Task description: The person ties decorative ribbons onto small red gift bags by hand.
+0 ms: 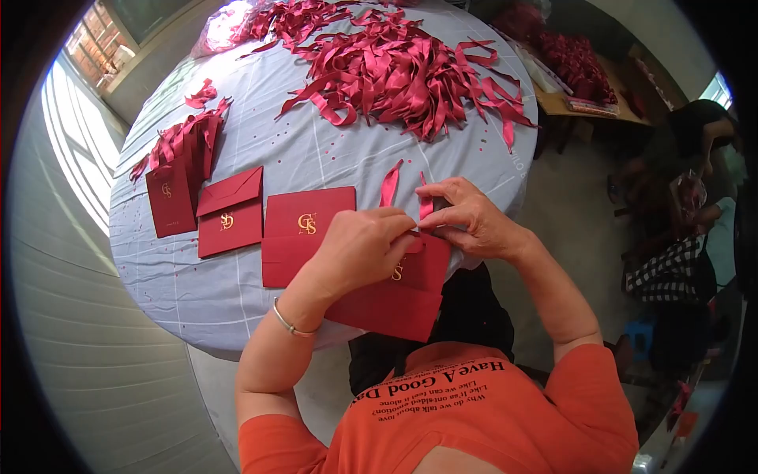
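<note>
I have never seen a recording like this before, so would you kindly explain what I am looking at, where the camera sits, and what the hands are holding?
There is no machine here: a person works with two bare hands. The single picture comes from a wide fisheye camera worn on that person's head, looking down, so straight edges bend near the rim.

The left hand and right hand meet over a dark red envelope with a gold emblem, pinching a red ribbon strip at its top edge.

On the round table, covered in a pale cloth, lie two more flat envelopes, a fanned stack of envelopes with ribbons, and a big pile of loose red ribbons. Another person sits at the far right.
</note>
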Demonstrator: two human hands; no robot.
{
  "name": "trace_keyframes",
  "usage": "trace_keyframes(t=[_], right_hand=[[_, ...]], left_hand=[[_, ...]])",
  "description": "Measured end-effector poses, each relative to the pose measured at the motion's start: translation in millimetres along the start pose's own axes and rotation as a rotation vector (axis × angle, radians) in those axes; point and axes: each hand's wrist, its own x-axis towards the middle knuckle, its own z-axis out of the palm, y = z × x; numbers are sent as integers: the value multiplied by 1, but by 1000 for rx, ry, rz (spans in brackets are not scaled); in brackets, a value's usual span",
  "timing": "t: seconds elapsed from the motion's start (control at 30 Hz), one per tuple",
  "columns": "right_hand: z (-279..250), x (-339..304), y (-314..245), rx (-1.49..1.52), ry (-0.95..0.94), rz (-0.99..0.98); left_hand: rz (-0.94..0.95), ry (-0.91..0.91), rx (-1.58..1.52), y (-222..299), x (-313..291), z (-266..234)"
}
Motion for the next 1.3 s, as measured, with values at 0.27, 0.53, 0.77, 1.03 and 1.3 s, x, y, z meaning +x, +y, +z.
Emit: trace_keyframes(t=[0.27,0.53,0.77,1.03,1.3], right_hand=[[-3,10,-3,-293,114,-111],[-2,3,1,-355,263,-19],[-10,-31,-27,-92,418,400],[16,-70,-70,126,376,773],[47,-68,-76,739,377,858]], left_hand=[[-38,-149,-22,-3,0,3],[-28,-159,-59,-3,-2,7],[-181,-14,-252,-7,-1,-13],[-503,-8,-30,-42,-4,-32],[-430,-127,121,-42,-3,-18]])
